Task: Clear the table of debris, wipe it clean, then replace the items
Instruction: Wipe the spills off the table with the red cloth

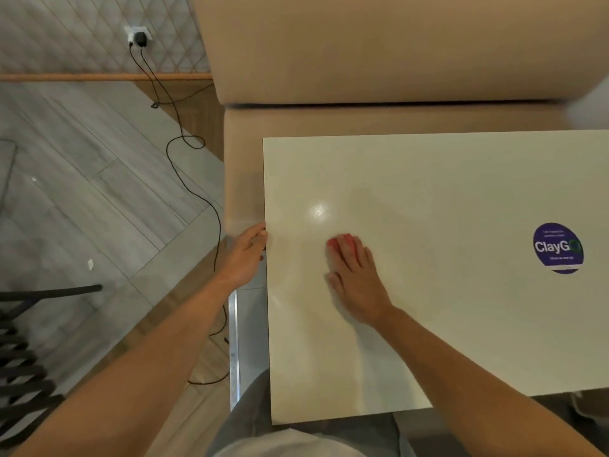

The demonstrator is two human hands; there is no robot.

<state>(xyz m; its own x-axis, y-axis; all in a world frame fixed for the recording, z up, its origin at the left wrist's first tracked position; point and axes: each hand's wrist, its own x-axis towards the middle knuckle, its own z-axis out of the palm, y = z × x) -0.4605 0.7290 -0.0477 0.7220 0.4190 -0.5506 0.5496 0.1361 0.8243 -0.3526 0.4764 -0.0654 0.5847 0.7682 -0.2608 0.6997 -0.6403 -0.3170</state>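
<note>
Our right hand [357, 275] presses a red cloth [333, 243] flat on the table [445, 179]; our left hand [248, 255], fingers loosely curled, touches its left edge.

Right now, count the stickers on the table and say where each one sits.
1. A round purple ClayGo sticker lies flat near the table's right side. The frame cuts the table off there, so more could lie beyond view.

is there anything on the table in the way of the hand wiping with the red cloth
Nothing visible. The right hand presses the red cloth flat on the table, and the surface around it shows only a flat round sticker far to the right. The left hand rests at the table's left edge.
</note>
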